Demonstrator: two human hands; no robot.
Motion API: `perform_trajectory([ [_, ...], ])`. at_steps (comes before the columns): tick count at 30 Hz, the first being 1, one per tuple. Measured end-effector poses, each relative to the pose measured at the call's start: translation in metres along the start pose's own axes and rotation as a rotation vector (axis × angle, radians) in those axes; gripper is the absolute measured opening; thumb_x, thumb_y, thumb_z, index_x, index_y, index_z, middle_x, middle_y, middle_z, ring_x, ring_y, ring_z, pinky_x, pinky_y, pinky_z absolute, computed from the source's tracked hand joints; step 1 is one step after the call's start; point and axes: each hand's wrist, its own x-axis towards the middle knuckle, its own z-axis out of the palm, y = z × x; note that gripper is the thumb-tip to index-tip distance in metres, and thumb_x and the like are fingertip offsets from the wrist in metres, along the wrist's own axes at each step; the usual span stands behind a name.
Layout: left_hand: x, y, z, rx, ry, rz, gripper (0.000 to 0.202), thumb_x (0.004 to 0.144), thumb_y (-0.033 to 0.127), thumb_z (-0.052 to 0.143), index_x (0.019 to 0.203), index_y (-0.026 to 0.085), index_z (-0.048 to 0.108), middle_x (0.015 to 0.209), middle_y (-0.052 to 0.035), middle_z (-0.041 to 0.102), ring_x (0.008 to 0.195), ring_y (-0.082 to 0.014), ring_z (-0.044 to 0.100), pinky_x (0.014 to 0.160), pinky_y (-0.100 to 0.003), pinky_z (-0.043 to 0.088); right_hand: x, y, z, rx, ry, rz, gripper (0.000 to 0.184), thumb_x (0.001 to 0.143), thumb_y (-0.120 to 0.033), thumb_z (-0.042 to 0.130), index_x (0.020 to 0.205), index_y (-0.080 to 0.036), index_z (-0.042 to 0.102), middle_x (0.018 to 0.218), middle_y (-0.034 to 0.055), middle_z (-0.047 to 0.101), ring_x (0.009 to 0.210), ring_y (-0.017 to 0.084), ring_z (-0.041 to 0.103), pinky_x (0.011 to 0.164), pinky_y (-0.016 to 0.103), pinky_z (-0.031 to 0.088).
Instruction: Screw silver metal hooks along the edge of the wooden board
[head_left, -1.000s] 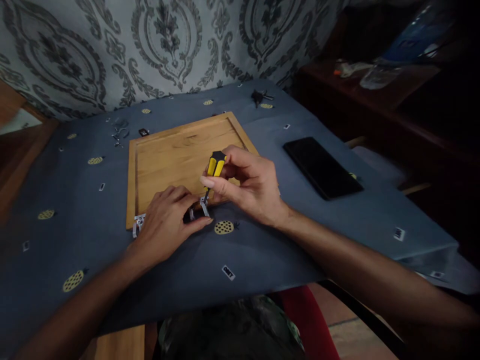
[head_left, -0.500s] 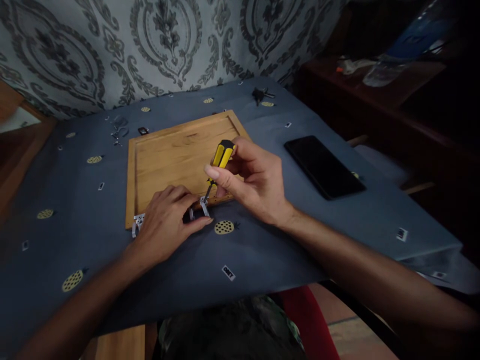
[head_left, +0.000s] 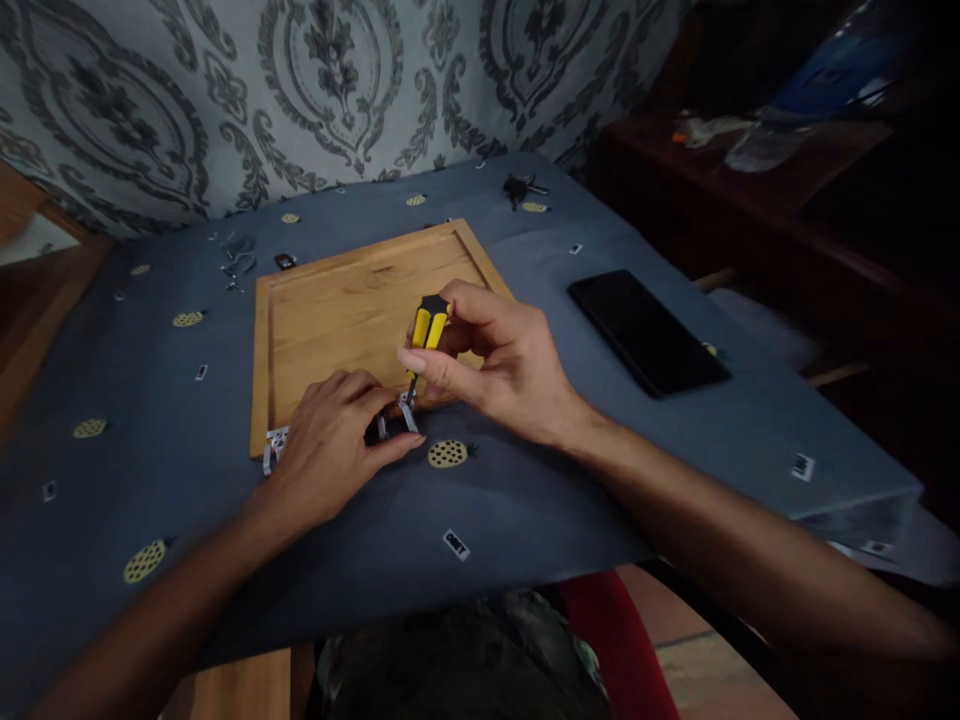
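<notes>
A square wooden panel (head_left: 352, 310) lies on the blue patterned tablecloth (head_left: 525, 500). My right hand (head_left: 502, 365) grips a short yellow and black screwdriver (head_left: 426, 330), held nearly upright with its tip down on a small metal bracket (head_left: 407, 412) at the panel's near edge. My left hand (head_left: 330, 445) rests curled on the cloth, its fingers pressed on the metal bracket piece beside the tip. Another end of metal hardware (head_left: 274, 445) shows left of that hand.
A black phone (head_left: 646, 332) lies face down to the right of the panel. Small metal parts (head_left: 236, 262) and a dark key-like object (head_left: 519, 188) sit near the back of the table. Dark wooden furniture (head_left: 750, 200) with a bottle stands at the right.
The screwdriver handle tilted right and then came back nearly upright in my right hand's fingers. My left hand stayed in place on the bracket.
</notes>
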Motion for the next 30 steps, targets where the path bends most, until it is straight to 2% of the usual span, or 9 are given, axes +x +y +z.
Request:
perform_trajectory([
  [5, -0.0009, -0.0008, 0.0005, 0.018, 0.007, -0.001, 0.029, 0.089, 0.045, 0.078, 0.106, 0.021, 0.076, 0.107, -0.0080, 0.071, 0.102, -0.0298, 0.065, 0.090, -0.046, 0.052, 0.0014, -0.0038, -0.0066, 0.058, -0.137, 0.022, 0.027, 0.093, -0.042, 0.073, 0.087, -0.018, 0.064, 0.072, -0.0035, 0.059, 0.061, 0.008, 0.061, 0.054, 0.021, 0.048],
  [9, -0.0006, -0.0014, 0.0012, -0.001, 0.020, 0.007, 0.027, 0.089, 0.044, 0.078, 0.105, 0.022, 0.077, 0.106, -0.0069, 0.072, 0.100, -0.0279, 0.065, 0.094, -0.046, 0.052, 0.0015, -0.0024, -0.0043, 0.107, -0.099, 0.000, 0.035, 0.084, -0.048, 0.081, 0.080, -0.018, 0.064, 0.075, -0.0031, 0.062, 0.058, 0.007, 0.061, 0.051, 0.019, 0.049],
  [12, -0.0001, -0.0010, 0.0011, -0.014, 0.024, 0.007, 0.026, 0.089, 0.041, 0.078, 0.109, 0.024, 0.077, 0.104, -0.0061, 0.072, 0.100, -0.0280, 0.065, 0.096, -0.047, 0.052, 0.0004, -0.0042, -0.0024, 0.143, -0.077, 0.085, 0.037, 0.078, -0.049, 0.086, 0.079, -0.020, 0.062, 0.071, -0.0035, 0.063, 0.054, 0.009, 0.060, 0.049, 0.021, 0.050],
  [15, 0.0000, 0.0000, 0.0008, -0.010, 0.021, 0.001, 0.026, 0.090, 0.041, 0.077, 0.108, 0.023, 0.077, 0.105, -0.0065, 0.071, 0.103, -0.0289, 0.065, 0.096, -0.048, 0.051, 0.0001, -0.0069, -0.0035, 0.143, -0.084, 0.131, 0.038, 0.075, -0.048, 0.088, 0.080, -0.021, 0.063, 0.078, -0.0008, 0.067, 0.058, 0.010, 0.064, 0.050, 0.022, 0.052],
  [17, -0.0003, 0.0002, 0.0007, -0.004, 0.013, -0.004, 0.024, 0.090, 0.042, 0.076, 0.105, 0.022, 0.077, 0.107, -0.0070, 0.071, 0.105, -0.0292, 0.064, 0.097, -0.048, 0.051, 0.0006, -0.0068, -0.0054, 0.135, -0.111, 0.116, 0.035, 0.080, -0.049, 0.085, 0.085, -0.020, 0.065, 0.080, -0.0005, 0.067, 0.062, 0.010, 0.065, 0.051, 0.022, 0.052],
  [21, -0.0011, -0.0005, 0.0010, -0.001, 0.021, 0.002, 0.025, 0.090, 0.043, 0.076, 0.104, 0.022, 0.077, 0.108, -0.0071, 0.071, 0.105, -0.0292, 0.064, 0.097, -0.048, 0.051, 0.0022, -0.0029, -0.0075, 0.169, -0.178, 0.071, 0.035, 0.088, -0.052, 0.076, 0.090, -0.018, 0.068, 0.070, -0.0035, 0.063, 0.059, 0.008, 0.063, 0.051, 0.019, 0.050],
  [26, -0.0008, -0.0007, 0.0012, -0.007, 0.013, 0.000, 0.027, 0.091, 0.043, 0.075, 0.109, 0.023, 0.076, 0.105, -0.0062, 0.071, 0.102, -0.0279, 0.064, 0.094, -0.045, 0.051, 0.0004, -0.0035, -0.0030, 0.066, -0.063, 0.003, 0.035, 0.080, -0.046, 0.085, 0.075, -0.019, 0.062, 0.073, -0.0034, 0.063, 0.054, 0.008, 0.060, 0.049, 0.021, 0.050],
  [30, -0.0010, -0.0014, 0.0015, 0.007, 0.017, 0.001, 0.028, 0.091, 0.045, 0.076, 0.107, 0.023, 0.076, 0.100, -0.0054, 0.069, 0.100, -0.0275, 0.064, 0.087, -0.042, 0.051, -0.0016, -0.0100, -0.0003, 0.046, 0.107, -0.042, 0.034, 0.088, -0.043, 0.078, 0.076, -0.022, 0.054, 0.076, -0.0043, 0.059, 0.055, 0.007, 0.060, 0.050, 0.023, 0.051],
])
